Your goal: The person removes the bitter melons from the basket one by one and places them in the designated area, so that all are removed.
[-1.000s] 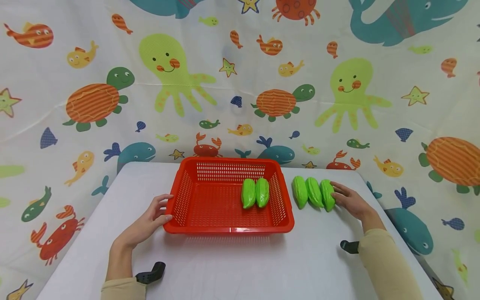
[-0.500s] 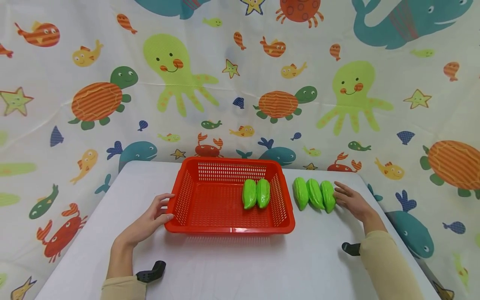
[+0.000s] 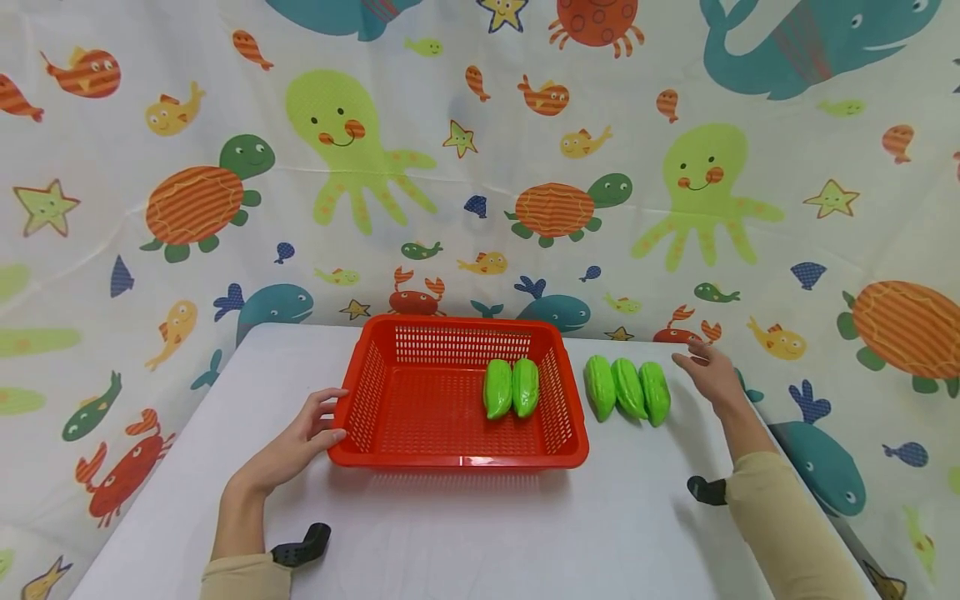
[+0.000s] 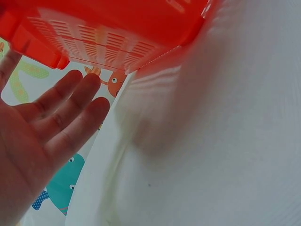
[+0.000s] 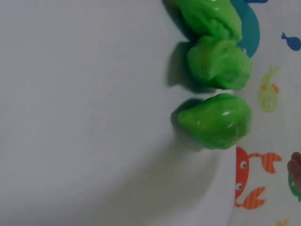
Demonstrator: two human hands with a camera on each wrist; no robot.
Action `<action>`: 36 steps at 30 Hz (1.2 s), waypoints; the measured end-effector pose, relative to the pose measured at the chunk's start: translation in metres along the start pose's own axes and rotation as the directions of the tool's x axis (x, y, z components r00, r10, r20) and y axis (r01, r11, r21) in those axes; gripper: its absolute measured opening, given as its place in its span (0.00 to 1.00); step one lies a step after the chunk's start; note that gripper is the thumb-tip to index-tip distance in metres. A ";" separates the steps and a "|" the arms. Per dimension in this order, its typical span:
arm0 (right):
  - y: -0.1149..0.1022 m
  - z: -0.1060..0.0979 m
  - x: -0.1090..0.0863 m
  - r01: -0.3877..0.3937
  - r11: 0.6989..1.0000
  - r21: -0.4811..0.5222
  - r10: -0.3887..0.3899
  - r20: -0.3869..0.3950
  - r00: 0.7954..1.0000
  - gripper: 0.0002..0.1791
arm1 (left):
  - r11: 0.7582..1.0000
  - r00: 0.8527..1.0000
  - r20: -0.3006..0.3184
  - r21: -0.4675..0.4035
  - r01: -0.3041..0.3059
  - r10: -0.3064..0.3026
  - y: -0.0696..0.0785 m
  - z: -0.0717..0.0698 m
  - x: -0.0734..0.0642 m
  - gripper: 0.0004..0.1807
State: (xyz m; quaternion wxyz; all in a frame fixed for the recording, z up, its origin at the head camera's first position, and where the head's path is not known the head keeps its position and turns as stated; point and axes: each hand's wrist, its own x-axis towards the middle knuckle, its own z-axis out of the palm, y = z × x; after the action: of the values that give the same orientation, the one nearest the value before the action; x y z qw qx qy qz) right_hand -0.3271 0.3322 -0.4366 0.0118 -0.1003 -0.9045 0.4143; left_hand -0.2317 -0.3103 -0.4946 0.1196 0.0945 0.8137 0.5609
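Observation:
A red plastic basket (image 3: 461, 460) stands on the white table. My left hand (image 3: 292, 450) is at its left side, fingertips touching the rim; in the left wrist view several fingers (image 4: 70, 120) are extended below it. Inside, two glossy green ridged fruits (image 3: 498, 389) lie side by side at the right end. Three more like them lie in a row right of the basket; the rightmost green fruit (image 3: 655, 394) is nearest my right hand (image 3: 712, 379). That hand is raised beyond it, apart from it, with loosely bent fingers and nothing held.
The white table (image 3: 450, 542) ends at the back against a cloth (image 3: 465, 83) printed with sea animals. A black wrist camera (image 3: 303, 546) is on the left wrist, another black wrist camera (image 3: 707, 490) on the right.
My right hand has drawn away from the rightmost green fruit, moving up and to the right. The fruits stay in their row. The left hand has stayed at the basket.

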 end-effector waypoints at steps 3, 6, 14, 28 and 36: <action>-0.018 0.000 -0.004 0.010 0.999 0.049 -0.008 -0.031 0.999 0.44 | 1.000 1.000 0.001 -0.003 -0.003 0.003 0.000 0.001 0.000 0.39; -0.035 0.002 -0.011 0.025 0.995 0.094 -0.021 -0.049 0.999 0.44 | 1.000 1.000 0.004 -0.006 -0.001 0.001 0.000 0.001 0.000 0.39; -0.076 0.017 -0.028 0.133 0.972 0.193 -0.138 0.011 0.990 0.40 | 1.000 1.000 0.009 0.001 0.007 -0.007 0.002 -0.001 0.000 0.39; -0.121 0.036 -0.052 0.187 0.961 0.202 -0.213 0.114 0.970 0.39 | 1.000 1.000 0.011 -0.003 -0.013 0.013 0.003 0.000 -0.001 0.36; -0.137 0.042 -0.058 0.235 0.945 0.230 -0.278 0.181 0.943 0.39 | 1.000 1.000 0.010 -0.001 -0.023 0.023 0.001 0.000 -0.002 0.36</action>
State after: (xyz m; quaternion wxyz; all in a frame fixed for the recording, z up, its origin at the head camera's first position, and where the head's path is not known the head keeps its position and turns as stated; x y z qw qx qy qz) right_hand -0.2985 0.2025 -0.3574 -0.0198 0.0652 -0.8585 0.5083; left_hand -0.2304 -0.3107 -0.4933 0.1171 0.1068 0.8117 0.5621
